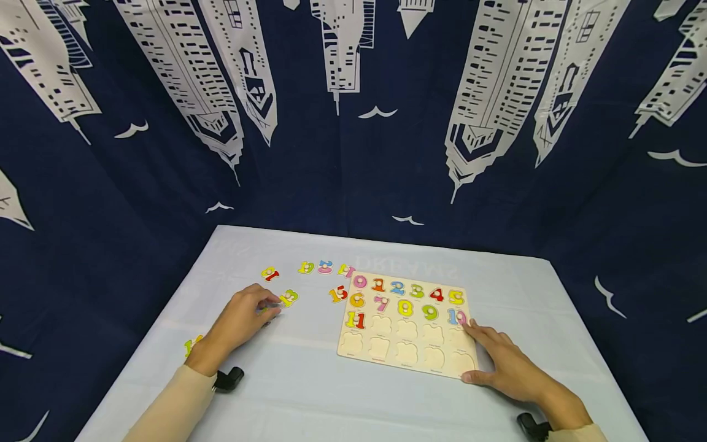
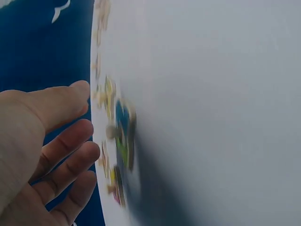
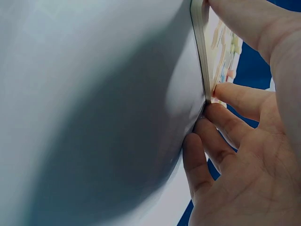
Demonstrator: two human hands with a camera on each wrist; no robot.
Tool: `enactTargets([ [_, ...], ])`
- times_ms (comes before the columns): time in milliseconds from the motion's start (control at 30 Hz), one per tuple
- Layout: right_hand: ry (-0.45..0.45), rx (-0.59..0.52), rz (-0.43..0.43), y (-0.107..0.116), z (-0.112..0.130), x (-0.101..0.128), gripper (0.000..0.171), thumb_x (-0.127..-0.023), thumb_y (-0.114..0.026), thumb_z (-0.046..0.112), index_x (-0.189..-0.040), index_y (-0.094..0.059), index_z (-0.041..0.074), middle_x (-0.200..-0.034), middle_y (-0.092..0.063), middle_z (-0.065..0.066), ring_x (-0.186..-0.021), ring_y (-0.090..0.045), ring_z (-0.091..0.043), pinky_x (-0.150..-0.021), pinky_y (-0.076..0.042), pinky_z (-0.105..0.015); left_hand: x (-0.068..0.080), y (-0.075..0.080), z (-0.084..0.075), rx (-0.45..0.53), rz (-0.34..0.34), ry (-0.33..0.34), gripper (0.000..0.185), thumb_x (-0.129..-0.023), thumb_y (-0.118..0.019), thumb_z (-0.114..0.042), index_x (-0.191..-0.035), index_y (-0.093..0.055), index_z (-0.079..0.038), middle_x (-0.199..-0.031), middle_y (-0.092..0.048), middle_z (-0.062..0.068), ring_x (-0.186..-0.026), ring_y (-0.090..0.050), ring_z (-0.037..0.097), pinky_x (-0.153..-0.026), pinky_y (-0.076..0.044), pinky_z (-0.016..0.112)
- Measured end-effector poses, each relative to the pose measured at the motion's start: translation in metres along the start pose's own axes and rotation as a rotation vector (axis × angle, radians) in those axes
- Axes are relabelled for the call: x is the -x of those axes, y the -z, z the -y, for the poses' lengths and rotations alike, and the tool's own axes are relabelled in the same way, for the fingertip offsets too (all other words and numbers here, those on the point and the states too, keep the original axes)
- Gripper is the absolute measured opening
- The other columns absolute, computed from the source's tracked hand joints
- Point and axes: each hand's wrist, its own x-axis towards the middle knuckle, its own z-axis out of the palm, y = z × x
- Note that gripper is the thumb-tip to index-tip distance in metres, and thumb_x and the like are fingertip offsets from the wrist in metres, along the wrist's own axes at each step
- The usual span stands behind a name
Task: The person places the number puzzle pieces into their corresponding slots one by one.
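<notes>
My left hand (image 1: 245,319) hovers over the left part of the table, fingertips close above a number piece (image 1: 263,311) that they mostly hide. In the left wrist view, a blue and green piece (image 2: 123,125) with a round knob lies beyond the fingers (image 2: 80,155), apart from them. A yellow-green number piece (image 1: 288,298) sits just past the fingertips. On the right, my right hand (image 1: 508,365) rests against the right edge of a wooden number puzzle board (image 1: 386,357); its thumb touches the near corner and its fingers lie along the side, fairly straight.
Coloured numerals fill the board's upper rows, down to a yellow and red 11 (image 1: 355,320); the other recesses are bare. Several loose pieces lie left of the board, among them an orange-red 15 (image 1: 339,294) and a red-yellow piece (image 1: 270,274). Another (image 1: 191,345) lies beside the left wrist.
</notes>
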Motion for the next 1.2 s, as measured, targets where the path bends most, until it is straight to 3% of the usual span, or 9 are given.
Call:
enactTargets([
  [233,0.013,0.015,-0.012,0.001,0.001,0.000,0.116,-0.086,-0.099,0.060,-0.173,-0.050,0.002,-0.177,-0.052,-0.028,-0.144,-0.060,-0.045,-0.119,-0.055,-0.072,0.008,0.012,0.016,0.013,0.057,0.024,0.012,-0.098,-0.094,-0.008,-0.106,-0.090,-0.015,-0.100,-0.075,-0.004,-0.093,-0.068,0.010,-0.083,-0.060,0.029],
  [600,-0.002,-0.010,0.013,0.002,0.001,0.000,0.116,-0.087,-0.098,0.060,-0.175,-0.048,0.003,-0.179,-0.048,-0.030,-0.148,-0.058,-0.049,-0.120,-0.053,-0.074,0.006,0.011,0.020,0.006,0.098,0.011,0.014,-0.098,-0.093,-0.005,-0.103,-0.089,-0.017,-0.098,-0.074,-0.005,-0.091,-0.067,0.008,-0.083,-0.060,0.029],
  [900,-0.001,-0.002,0.010,0.004,0.002,0.002,0.116,-0.087,-0.098,0.059,-0.175,-0.048,0.002,-0.179,-0.048,-0.030,-0.147,-0.058,-0.049,-0.119,-0.053,-0.074,0.004,0.009,0.010,0.004,0.035,-0.058,0.015,-0.097,-0.094,-0.008,-0.103,-0.086,-0.019,-0.106,-0.074,-0.005,-0.097,-0.071,0.011,-0.089,-0.063,0.036],
  [1200,-0.008,-0.002,0.016,0.004,0.002,0.001,0.116,-0.087,-0.099,0.058,-0.176,-0.047,0.003,-0.179,-0.048,-0.030,-0.147,-0.058,-0.049,-0.119,-0.053,-0.074,-0.008,-0.008,-0.017,0.069,0.035,-0.135,0.017,-0.099,-0.094,-0.009,-0.107,-0.083,-0.020,-0.112,-0.080,-0.006,-0.102,-0.075,0.012,-0.099,-0.062,0.042],
])
